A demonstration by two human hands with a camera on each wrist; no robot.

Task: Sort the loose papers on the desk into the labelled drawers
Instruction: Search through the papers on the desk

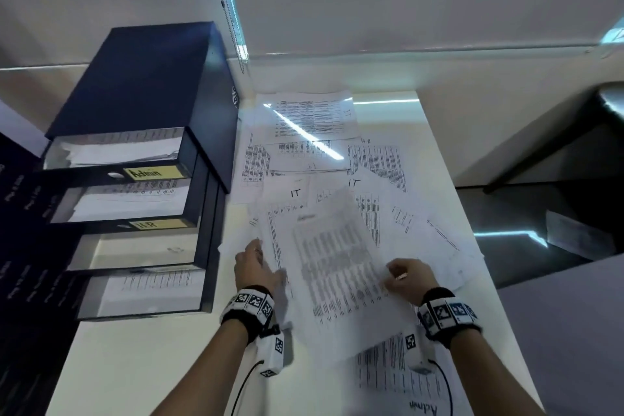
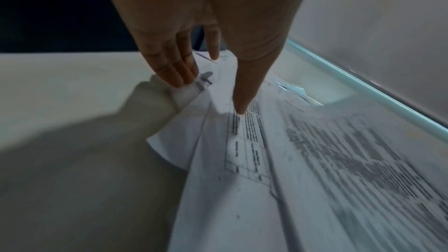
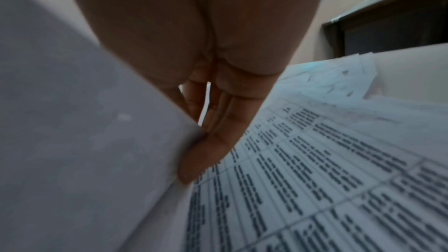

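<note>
Loose printed sheets (image 1: 314, 132) lie overlapping across the white desk (image 1: 162, 365), some hand-marked IT (image 1: 295, 193), H.R or Admin (image 1: 422, 410). A dark blue drawer unit (image 1: 145, 78) stands at the left with its drawers pulled out; two show yellow labels, Admin (image 1: 155, 173) and H.R (image 1: 158, 224). My right hand (image 1: 395, 275) pinches the right edge of a blurred top sheet (image 1: 337, 263); the raised sheet (image 3: 84, 122) sits against my thumb (image 3: 201, 160). My left hand (image 1: 256, 257) lies with straight fingers (image 2: 179, 72) on the pile's left edge.
The two lower drawers (image 1: 141, 290) hold paper, and their labels are out of sight. A blind's bead chain (image 1: 233, 27) hangs behind the unit. Right of the desk's edge is a dark gap (image 1: 526, 213), then a grey surface (image 1: 574, 331).
</note>
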